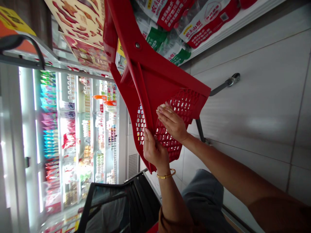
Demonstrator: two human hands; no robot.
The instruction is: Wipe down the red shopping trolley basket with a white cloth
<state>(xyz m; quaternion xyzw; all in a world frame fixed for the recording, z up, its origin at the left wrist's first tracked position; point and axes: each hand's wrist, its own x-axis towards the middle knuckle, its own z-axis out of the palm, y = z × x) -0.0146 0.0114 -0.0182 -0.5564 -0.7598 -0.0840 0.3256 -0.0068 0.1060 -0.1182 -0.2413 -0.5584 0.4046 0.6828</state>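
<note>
My left hand (155,150), with a gold bracelet (166,175) at the wrist, is in front of the edge of a red plastic shopping basket or cart (160,77). Its fingers extend upward, slightly bent, with the thumb apart; whether they touch the red edge I cannot tell. My right hand (172,123) is stretched out over the perforated part of the red wall, its fingers close together. Something pale shows by its fingertips, too small to make out. No held object is visible in either hand.
The view is turned sideways. Bottled water packs (194,22) lie on a shelf at the top. A lit chiller (75,136) with packaged goods stands at the left. Below are a black-framed basket (114,200) and my jeans-clad leg (204,186). Tiled floor (252,106) spans the right.
</note>
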